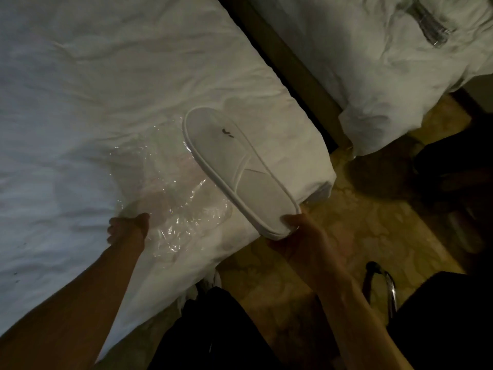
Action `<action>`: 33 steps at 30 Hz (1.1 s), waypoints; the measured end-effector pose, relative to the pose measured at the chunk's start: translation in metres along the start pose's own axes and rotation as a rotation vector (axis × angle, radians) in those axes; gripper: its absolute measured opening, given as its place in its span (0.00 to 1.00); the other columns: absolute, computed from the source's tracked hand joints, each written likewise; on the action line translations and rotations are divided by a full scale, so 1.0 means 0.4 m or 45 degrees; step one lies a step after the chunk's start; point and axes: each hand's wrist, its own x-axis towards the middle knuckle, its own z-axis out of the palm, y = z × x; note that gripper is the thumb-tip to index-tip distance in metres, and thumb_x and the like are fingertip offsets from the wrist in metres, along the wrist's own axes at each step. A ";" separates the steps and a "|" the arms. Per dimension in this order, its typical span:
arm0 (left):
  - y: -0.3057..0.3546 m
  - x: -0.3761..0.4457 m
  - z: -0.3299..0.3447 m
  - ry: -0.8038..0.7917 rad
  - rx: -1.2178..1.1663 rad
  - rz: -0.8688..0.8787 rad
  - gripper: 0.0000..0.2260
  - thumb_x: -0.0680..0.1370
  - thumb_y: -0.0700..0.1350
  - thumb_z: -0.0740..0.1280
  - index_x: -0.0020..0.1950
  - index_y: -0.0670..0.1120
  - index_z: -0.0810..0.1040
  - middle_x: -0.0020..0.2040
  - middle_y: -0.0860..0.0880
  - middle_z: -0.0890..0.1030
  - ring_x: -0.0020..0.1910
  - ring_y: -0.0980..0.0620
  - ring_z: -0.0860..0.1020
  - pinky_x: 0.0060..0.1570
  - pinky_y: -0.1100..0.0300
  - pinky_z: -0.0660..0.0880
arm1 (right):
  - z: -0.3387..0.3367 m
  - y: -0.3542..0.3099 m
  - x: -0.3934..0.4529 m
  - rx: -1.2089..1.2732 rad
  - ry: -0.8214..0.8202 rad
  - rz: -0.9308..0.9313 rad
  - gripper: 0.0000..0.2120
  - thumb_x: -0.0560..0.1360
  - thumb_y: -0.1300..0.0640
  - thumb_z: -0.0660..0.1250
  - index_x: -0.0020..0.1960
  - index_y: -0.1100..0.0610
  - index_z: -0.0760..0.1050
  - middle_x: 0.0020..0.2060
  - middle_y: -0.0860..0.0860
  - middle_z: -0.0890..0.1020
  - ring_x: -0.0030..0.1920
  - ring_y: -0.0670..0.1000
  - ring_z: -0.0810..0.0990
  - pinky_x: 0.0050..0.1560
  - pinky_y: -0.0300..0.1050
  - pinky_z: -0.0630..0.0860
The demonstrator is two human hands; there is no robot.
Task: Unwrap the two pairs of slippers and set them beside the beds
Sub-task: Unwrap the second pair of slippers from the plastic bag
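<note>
Head view, looking steeply down in dim light: nearest, the right hand (298, 236) grips the end of a white slipper (234, 169), thumb on top and fingers underneath, so the slipper juts out flat and up over the corner of the near bed (80, 102); held by its tip like that, it looks freshly drawn clear of its bag and ready to be carried down to the floor. It may be a stacked pair pressed together, since the edge looks thick, but I cannot tell. The left hand (128, 228), at the edge of the near bed, is clenched on the clear plastic wrapper (176, 204), which lies crumpled on the sheet just beside the slipper; pinning it there probably let the slipper slide out. The fingers are curled out of sight under the film. Off the foot of the near bed is patterned yellow carpet (346, 236), where no slipper is set down yet. A curved metal bar (384, 284) beside the carpet is cut into by dark shapes I cannot identify. Farthest, across a narrow dark gap from the near bed, the second bed (373, 76) carries a wrapped packet (429, 25), shiny with film, likely the other pair, though its contents are too dim to make out.
</note>
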 end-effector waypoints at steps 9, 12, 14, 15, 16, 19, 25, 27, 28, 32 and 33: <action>0.222 -0.344 0.006 -0.537 -0.989 0.287 0.25 0.79 0.59 0.60 0.63 0.40 0.76 0.57 0.44 0.81 0.51 0.48 0.79 0.51 0.53 0.76 | 0.001 -0.029 0.022 0.090 -0.028 -0.029 0.12 0.69 0.63 0.67 0.48 0.54 0.83 0.47 0.56 0.84 0.43 0.56 0.85 0.39 0.47 0.83; 0.259 -0.473 0.051 -1.056 -1.207 0.325 0.29 0.76 0.66 0.59 0.68 0.47 0.76 0.55 0.46 0.85 0.55 0.45 0.82 0.49 0.52 0.80 | -0.019 -0.059 0.049 0.108 -0.039 -0.016 0.13 0.69 0.63 0.67 0.49 0.52 0.85 0.48 0.55 0.86 0.45 0.55 0.85 0.41 0.47 0.82; 0.281 -0.530 0.089 -1.205 -1.232 0.378 0.33 0.75 0.69 0.58 0.71 0.48 0.73 0.61 0.42 0.82 0.60 0.42 0.80 0.53 0.48 0.79 | -0.040 -0.083 0.066 0.118 -0.087 -0.007 0.14 0.72 0.62 0.67 0.54 0.51 0.84 0.54 0.55 0.85 0.50 0.56 0.85 0.45 0.48 0.82; 0.292 -0.553 0.105 -1.238 -1.239 0.379 0.35 0.74 0.70 0.57 0.72 0.48 0.72 0.62 0.40 0.81 0.61 0.41 0.80 0.54 0.47 0.79 | -0.053 -0.097 0.073 0.129 -0.114 0.000 0.15 0.73 0.62 0.66 0.56 0.52 0.83 0.56 0.55 0.84 0.53 0.57 0.84 0.47 0.49 0.82; 0.303 -0.571 0.124 -1.251 -1.251 0.371 0.36 0.73 0.71 0.56 0.71 0.48 0.72 0.62 0.40 0.81 0.61 0.40 0.79 0.55 0.46 0.79 | -0.066 -0.111 0.078 0.135 -0.138 0.009 0.15 0.73 0.62 0.66 0.57 0.51 0.83 0.58 0.56 0.84 0.55 0.57 0.84 0.49 0.49 0.82; 0.329 -0.618 0.184 -1.331 -1.285 0.334 0.40 0.71 0.74 0.54 0.70 0.47 0.74 0.64 0.38 0.80 0.63 0.36 0.78 0.63 0.40 0.74 | -0.105 -0.154 0.086 0.142 -0.165 0.051 0.16 0.72 0.61 0.68 0.58 0.51 0.82 0.60 0.57 0.82 0.58 0.59 0.82 0.51 0.51 0.82; 0.378 -0.692 0.281 -1.308 -1.190 0.426 0.31 0.75 0.71 0.55 0.64 0.50 0.79 0.62 0.38 0.81 0.60 0.37 0.80 0.59 0.41 0.77 | -0.195 -0.273 0.086 -0.083 -0.135 0.225 0.16 0.75 0.66 0.64 0.62 0.60 0.76 0.58 0.63 0.81 0.48 0.58 0.85 0.45 0.49 0.83; 0.394 -0.717 0.304 -1.296 -1.147 0.436 0.32 0.75 0.70 0.55 0.67 0.50 0.77 0.63 0.38 0.80 0.61 0.37 0.79 0.62 0.40 0.75 | -0.223 -0.315 0.080 -0.222 -0.123 0.223 0.12 0.76 0.66 0.64 0.60 0.60 0.76 0.57 0.63 0.81 0.47 0.58 0.85 0.47 0.49 0.84; 0.402 -0.727 0.316 -1.291 -1.132 0.448 0.32 0.74 0.70 0.56 0.69 0.50 0.75 0.63 0.38 0.80 0.62 0.37 0.78 0.63 0.39 0.74 | -0.236 -0.332 0.078 -0.245 -0.124 0.209 0.12 0.77 0.66 0.64 0.58 0.59 0.76 0.56 0.62 0.82 0.47 0.58 0.85 0.48 0.50 0.84; 0.434 -0.768 0.355 -1.283 -1.033 0.502 0.39 0.68 0.73 0.61 0.71 0.50 0.72 0.65 0.40 0.79 0.64 0.37 0.77 0.59 0.41 0.76 | -0.278 -0.385 0.076 -0.332 -0.135 0.125 0.14 0.77 0.66 0.64 0.61 0.57 0.73 0.58 0.61 0.80 0.50 0.60 0.85 0.50 0.51 0.83; 0.440 -0.776 0.362 -1.287 -0.990 0.503 0.42 0.65 0.73 0.63 0.71 0.50 0.72 0.65 0.40 0.79 0.64 0.37 0.77 0.58 0.42 0.77 | -0.288 -0.396 0.077 -0.361 -0.136 0.108 0.15 0.77 0.65 0.65 0.62 0.56 0.71 0.60 0.60 0.79 0.51 0.59 0.85 0.50 0.51 0.83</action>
